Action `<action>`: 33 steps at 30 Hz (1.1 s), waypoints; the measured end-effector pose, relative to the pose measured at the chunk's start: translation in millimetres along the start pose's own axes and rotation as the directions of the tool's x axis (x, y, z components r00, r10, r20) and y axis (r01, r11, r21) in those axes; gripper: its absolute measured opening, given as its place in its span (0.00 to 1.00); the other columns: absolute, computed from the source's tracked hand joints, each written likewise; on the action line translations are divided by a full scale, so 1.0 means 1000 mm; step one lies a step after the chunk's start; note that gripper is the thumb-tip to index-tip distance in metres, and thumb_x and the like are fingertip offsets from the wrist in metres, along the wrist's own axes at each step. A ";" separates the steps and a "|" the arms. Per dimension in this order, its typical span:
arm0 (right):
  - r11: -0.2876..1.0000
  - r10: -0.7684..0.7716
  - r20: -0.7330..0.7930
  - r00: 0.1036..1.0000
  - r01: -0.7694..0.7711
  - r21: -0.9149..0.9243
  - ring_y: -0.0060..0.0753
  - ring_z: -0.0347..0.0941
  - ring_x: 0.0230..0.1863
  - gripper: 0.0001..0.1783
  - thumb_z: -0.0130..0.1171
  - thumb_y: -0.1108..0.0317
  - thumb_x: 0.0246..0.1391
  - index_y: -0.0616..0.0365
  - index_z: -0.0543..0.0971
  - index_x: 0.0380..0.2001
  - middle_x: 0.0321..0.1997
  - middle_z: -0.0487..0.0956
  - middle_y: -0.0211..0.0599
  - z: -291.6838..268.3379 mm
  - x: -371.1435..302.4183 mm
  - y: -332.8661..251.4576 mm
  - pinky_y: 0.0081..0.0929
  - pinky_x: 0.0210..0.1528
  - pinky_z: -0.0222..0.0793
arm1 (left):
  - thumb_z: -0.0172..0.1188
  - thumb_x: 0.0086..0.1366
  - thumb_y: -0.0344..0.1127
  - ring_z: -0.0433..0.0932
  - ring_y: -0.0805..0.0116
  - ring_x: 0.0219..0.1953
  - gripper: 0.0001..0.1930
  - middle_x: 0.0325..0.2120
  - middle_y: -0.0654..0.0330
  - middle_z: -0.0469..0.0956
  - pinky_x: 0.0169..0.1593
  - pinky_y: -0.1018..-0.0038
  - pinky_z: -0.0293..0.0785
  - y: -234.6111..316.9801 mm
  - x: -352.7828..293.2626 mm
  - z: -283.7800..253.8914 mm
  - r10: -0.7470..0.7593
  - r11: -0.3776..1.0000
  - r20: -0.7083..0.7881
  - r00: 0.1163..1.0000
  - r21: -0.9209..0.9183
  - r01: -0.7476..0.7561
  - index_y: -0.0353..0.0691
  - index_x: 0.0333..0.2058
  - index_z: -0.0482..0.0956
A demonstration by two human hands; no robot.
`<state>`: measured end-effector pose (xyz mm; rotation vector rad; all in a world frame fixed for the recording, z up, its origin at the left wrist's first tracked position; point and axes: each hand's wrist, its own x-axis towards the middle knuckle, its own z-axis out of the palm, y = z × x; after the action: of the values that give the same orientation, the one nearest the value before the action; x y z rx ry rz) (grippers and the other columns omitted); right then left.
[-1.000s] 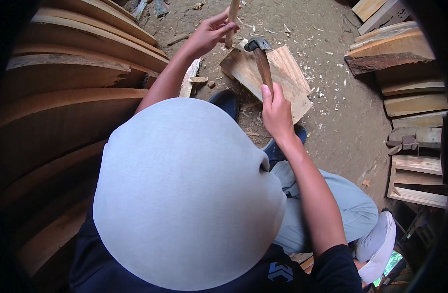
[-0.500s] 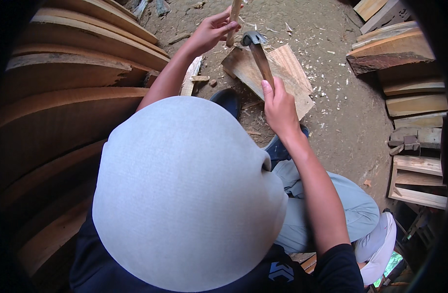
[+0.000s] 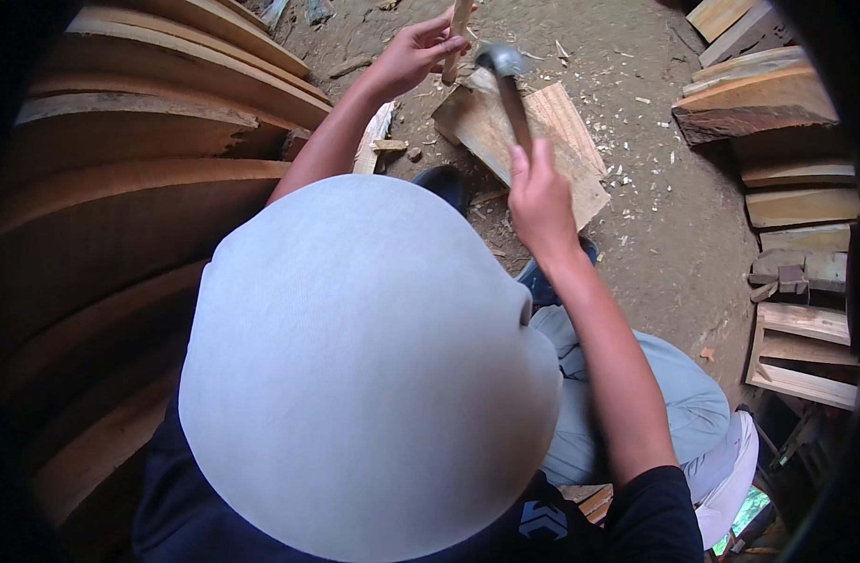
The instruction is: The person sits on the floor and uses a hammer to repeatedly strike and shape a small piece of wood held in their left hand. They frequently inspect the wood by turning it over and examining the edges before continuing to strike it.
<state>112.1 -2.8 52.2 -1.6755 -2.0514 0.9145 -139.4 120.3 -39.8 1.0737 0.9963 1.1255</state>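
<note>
My left hand [image 3: 420, 58] is closed around an upright wooden stick [image 3: 456, 42], whose upper end runs out of the top of the view. My right hand [image 3: 542, 202] grips the brown wooden handle of a small adze [image 3: 515, 108]. Its grey metal head is slightly blurred and stands just right of the stick, apart from it. Beneath both lies a flat wooden board [image 3: 482, 131] on the ground, with a paler ridged piece of wood [image 3: 562, 114] along its right side.
Wood chips [image 3: 623, 178] litter the dirt floor [image 3: 660, 235]. Curved planks [image 3: 158, 131] are stacked close on my left. More timber [image 3: 763, 103] and a wooden frame [image 3: 805, 324] stand at the right. A pale rounded cloth surface [image 3: 364, 366] hides much of the lower middle.
The adze head has shifted slightly right and upward, and its handle stands steeper. The left hand still holds the stick, a little further right. The whole view has shifted slightly.
</note>
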 end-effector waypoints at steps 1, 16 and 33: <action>0.995 0.012 0.039 0.999 -0.008 -0.100 0.75 0.75 0.31 0.16 0.45 0.55 0.71 0.59 0.65 0.42 0.24 0.77 0.66 0.009 0.002 0.010 0.66 0.31 0.67 | 0.60 0.72 0.41 0.77 0.76 0.42 0.19 0.41 0.68 0.80 0.44 0.73 0.75 0.001 0.001 0.001 0.006 1.000 -0.001 1.000 -0.004 -0.006 0.43 0.58 0.74; 0.997 0.065 0.019 0.998 -0.066 0.026 0.77 0.76 0.34 0.16 0.47 0.57 0.70 0.61 0.66 0.41 0.27 0.78 0.68 -0.004 0.002 -0.020 0.65 0.33 0.69 | 0.61 0.71 0.42 0.78 0.74 0.42 0.17 0.40 0.65 0.80 0.43 0.68 0.77 -0.009 -0.002 -0.004 0.067 0.997 0.033 0.997 0.040 -0.068 0.44 0.55 0.75; 0.989 0.104 0.073 0.992 -0.096 -0.111 0.76 0.76 0.35 0.16 0.48 0.57 0.69 0.61 0.64 0.41 0.27 0.78 0.70 0.002 0.002 -0.015 0.65 0.36 0.71 | 0.57 0.73 0.44 0.75 0.72 0.56 0.27 0.51 0.64 0.78 0.57 0.60 0.76 0.021 -0.010 0.009 0.039 0.986 0.045 0.998 0.161 -0.046 0.59 0.69 0.65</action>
<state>99.1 -3.2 60.8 -1.8408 -2.1188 0.9312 -136.0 111.5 -17.3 1.2488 1.0494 1.0661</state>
